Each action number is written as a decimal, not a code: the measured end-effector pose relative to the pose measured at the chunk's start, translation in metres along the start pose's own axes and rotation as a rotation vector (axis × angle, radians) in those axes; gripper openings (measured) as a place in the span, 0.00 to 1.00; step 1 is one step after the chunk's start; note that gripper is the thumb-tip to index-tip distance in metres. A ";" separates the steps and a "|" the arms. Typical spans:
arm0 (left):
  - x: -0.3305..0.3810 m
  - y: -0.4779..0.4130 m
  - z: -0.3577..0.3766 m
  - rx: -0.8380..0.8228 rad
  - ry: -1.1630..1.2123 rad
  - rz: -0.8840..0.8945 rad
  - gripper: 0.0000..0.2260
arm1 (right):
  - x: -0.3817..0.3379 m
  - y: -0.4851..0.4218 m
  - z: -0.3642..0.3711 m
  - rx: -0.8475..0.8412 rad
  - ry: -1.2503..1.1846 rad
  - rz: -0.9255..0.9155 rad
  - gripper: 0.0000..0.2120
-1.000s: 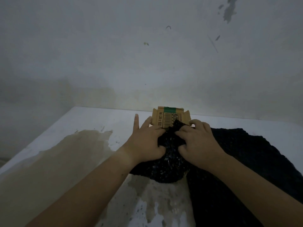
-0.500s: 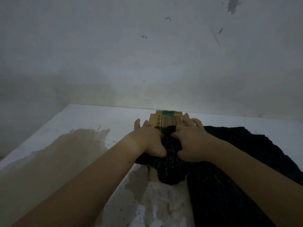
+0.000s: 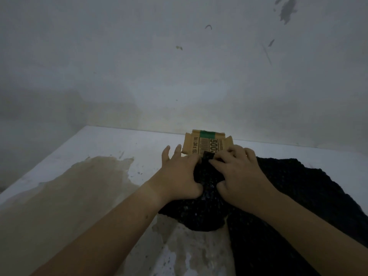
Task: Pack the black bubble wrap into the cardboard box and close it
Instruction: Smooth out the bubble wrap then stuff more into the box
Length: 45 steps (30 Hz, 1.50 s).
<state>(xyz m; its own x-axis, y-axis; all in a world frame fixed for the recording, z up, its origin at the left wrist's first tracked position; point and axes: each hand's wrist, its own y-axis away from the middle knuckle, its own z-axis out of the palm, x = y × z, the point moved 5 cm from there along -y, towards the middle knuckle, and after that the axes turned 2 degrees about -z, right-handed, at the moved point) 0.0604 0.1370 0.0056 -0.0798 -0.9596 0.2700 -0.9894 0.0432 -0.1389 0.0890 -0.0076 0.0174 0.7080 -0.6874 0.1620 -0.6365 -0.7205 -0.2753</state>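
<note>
A small brown cardboard box (image 3: pixel 205 143) with a green strip and black print stands at the far side of the white table, its flap up. Black bubble wrap (image 3: pixel 207 214) lies bunched in front of the box and spreads away to the right. My left hand (image 3: pixel 180 174) grips the left side of the bunch, two fingers stretched toward the box. My right hand (image 3: pixel 242 176) grips the right side of the bunch, its fingertips pinching a fold at the box's front edge. The box's inside is hidden behind the wrap and hands.
The white table (image 3: pixel 111 148) carries a large brownish stain (image 3: pixel 75 196) on its left half and worn patches near me. A grey, marked wall (image 3: pixel 179 66) rises straight behind the table's far edge.
Both hands have kept their grip on the bunched wrap at the box. The hands drew slightly back from the box, so more of its printed flap shows.
</note>
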 end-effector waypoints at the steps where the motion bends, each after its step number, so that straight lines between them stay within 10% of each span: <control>1: 0.001 0.002 -0.001 0.041 -0.004 0.014 0.25 | 0.000 0.002 0.002 0.011 -0.003 0.004 0.25; 14: 0.001 0.006 0.004 0.023 0.018 0.097 0.31 | 0.006 -0.027 0.018 -0.634 -0.182 0.034 0.26; 21: 0.004 0.000 0.005 -0.135 -0.043 0.052 0.30 | 0.015 0.012 -0.024 0.137 -0.067 -0.037 0.18; 32: 0.003 -0.017 -0.013 -0.643 -0.043 -0.088 0.36 | 0.012 0.004 0.003 -0.444 -0.077 -0.003 0.32; 40: 0.013 -0.008 -0.019 -0.564 -0.207 -0.091 0.34 | 0.017 0.018 -0.025 -0.116 -0.019 -0.075 0.26; 45: 0.019 -0.010 -0.020 -0.577 -0.229 -0.111 0.32 | 0.016 0.000 -0.008 -0.323 -0.061 -0.012 0.31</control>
<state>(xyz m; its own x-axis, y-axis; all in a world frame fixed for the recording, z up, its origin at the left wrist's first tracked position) 0.0666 0.1240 0.0309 -0.0082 -0.9994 0.0333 -0.9016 0.0218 0.4320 0.0979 -0.0189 0.0274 0.7267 -0.6790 0.1040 -0.6853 -0.7270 0.0430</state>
